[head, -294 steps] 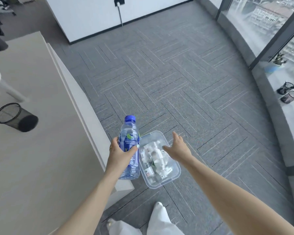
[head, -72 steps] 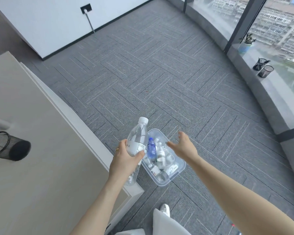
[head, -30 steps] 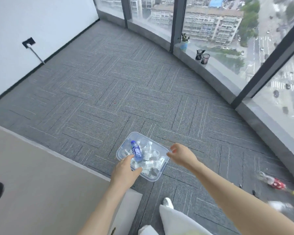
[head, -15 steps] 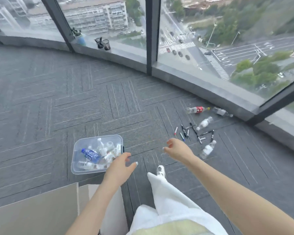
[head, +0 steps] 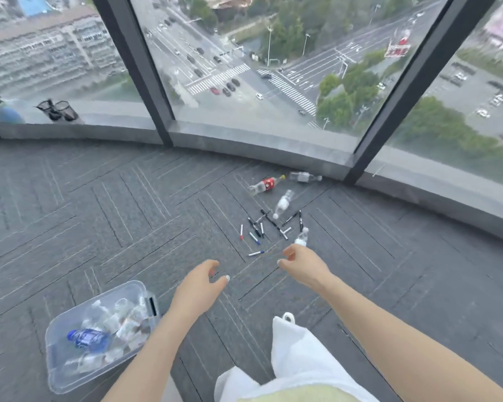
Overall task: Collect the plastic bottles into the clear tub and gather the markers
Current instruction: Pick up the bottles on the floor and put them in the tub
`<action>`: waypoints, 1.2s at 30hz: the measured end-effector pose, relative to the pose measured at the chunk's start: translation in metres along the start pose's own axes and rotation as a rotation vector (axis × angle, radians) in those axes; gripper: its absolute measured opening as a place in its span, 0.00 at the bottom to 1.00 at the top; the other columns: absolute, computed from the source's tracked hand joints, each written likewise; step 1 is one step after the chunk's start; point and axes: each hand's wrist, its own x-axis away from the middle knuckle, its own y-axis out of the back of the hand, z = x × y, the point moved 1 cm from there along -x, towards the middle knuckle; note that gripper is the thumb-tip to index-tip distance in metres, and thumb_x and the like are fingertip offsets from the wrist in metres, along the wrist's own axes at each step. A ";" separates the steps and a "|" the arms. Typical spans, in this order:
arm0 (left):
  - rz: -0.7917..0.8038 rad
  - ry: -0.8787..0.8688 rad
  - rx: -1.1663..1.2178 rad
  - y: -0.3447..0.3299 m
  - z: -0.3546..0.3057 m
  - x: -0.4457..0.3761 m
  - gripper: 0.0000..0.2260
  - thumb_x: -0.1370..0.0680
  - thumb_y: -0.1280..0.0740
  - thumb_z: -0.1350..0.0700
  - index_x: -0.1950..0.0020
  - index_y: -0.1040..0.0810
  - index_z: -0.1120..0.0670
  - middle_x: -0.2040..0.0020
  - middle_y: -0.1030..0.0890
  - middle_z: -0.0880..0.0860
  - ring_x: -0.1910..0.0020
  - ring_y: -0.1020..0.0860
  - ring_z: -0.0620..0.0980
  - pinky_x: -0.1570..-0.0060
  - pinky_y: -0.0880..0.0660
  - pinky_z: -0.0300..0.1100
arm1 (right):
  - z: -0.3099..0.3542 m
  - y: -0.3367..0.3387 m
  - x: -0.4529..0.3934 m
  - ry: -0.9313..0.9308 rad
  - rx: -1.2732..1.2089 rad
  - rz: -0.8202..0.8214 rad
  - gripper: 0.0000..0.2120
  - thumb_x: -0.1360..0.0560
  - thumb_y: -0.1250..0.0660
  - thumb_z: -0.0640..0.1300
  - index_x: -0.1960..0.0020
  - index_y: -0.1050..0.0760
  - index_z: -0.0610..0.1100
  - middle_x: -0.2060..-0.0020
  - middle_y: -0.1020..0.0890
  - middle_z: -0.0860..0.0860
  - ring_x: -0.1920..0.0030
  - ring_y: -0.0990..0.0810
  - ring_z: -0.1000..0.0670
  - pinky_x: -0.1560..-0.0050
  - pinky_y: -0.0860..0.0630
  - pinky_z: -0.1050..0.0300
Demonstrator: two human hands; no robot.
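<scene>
Hands empty, left hand (head: 199, 285) and right hand (head: 301, 264) fingers loosely curled, heading for floor bottles (head: 283, 203) and markers (head: 256, 238); next: grab nearest bottle, carry to tub (head: 55, 372).

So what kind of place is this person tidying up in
Most likely an upper floor of an office building. The floor is grey carpet tile, the curved outer wall is tall window glass looking far down on a road junction, and mesh pen cups stand on the window ledge.
</scene>
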 end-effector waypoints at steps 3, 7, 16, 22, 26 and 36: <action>0.002 -0.031 0.014 -0.006 -0.041 -0.032 0.22 0.23 0.37 0.46 0.30 0.33 0.49 0.34 0.26 0.48 0.35 0.28 0.48 0.41 0.30 0.43 | -0.016 0.034 -0.027 -0.017 0.003 0.005 0.21 0.24 0.39 0.52 0.33 0.31 0.46 0.38 0.23 0.52 0.43 0.22 0.49 0.42 0.25 0.51; 0.025 -0.064 -0.014 -0.009 -0.089 -0.067 0.21 0.22 0.37 0.47 0.30 0.33 0.50 0.34 0.26 0.49 0.36 0.27 0.49 0.41 0.30 0.44 | -0.029 0.073 -0.064 -0.059 0.005 -0.010 0.22 0.23 0.41 0.51 0.31 0.32 0.46 0.39 0.23 0.51 0.48 0.21 0.50 0.46 0.24 0.52; 0.142 -0.146 -0.178 -0.002 -0.152 -0.173 0.22 0.22 0.38 0.48 0.29 0.34 0.51 0.33 0.26 0.49 0.36 0.27 0.49 0.42 0.30 0.45 | -0.036 0.110 -0.137 -0.182 -0.131 -0.050 0.20 0.24 0.40 0.50 0.33 0.31 0.46 0.41 0.22 0.51 0.44 0.22 0.49 0.42 0.25 0.49; 0.224 -0.247 -0.335 0.000 -0.185 -0.263 0.21 0.22 0.39 0.48 0.30 0.33 0.50 0.35 0.25 0.49 0.39 0.26 0.49 0.45 0.29 0.44 | -0.040 0.121 -0.205 -0.300 -0.232 -0.098 0.19 0.23 0.40 0.51 0.34 0.31 0.47 0.42 0.22 0.51 0.47 0.20 0.47 0.44 0.23 0.48; 0.248 -0.276 -0.380 -0.008 -0.197 -0.317 0.20 0.22 0.39 0.48 0.30 0.33 0.49 0.35 0.25 0.48 0.39 0.26 0.49 0.45 0.29 0.44 | -0.043 0.116 -0.248 -0.358 -0.283 -0.100 0.20 0.23 0.41 0.52 0.33 0.32 0.47 0.40 0.23 0.50 0.46 0.21 0.46 0.45 0.24 0.49; 0.328 -0.299 -0.416 -0.115 -0.159 -0.449 0.20 0.22 0.39 0.49 0.30 0.33 0.48 0.34 0.26 0.48 0.40 0.24 0.50 0.44 0.27 0.45 | -0.113 0.047 -0.375 -0.382 -0.182 -0.007 0.20 0.23 0.40 0.51 0.33 0.32 0.48 0.37 0.24 0.50 0.40 0.24 0.46 0.43 0.26 0.50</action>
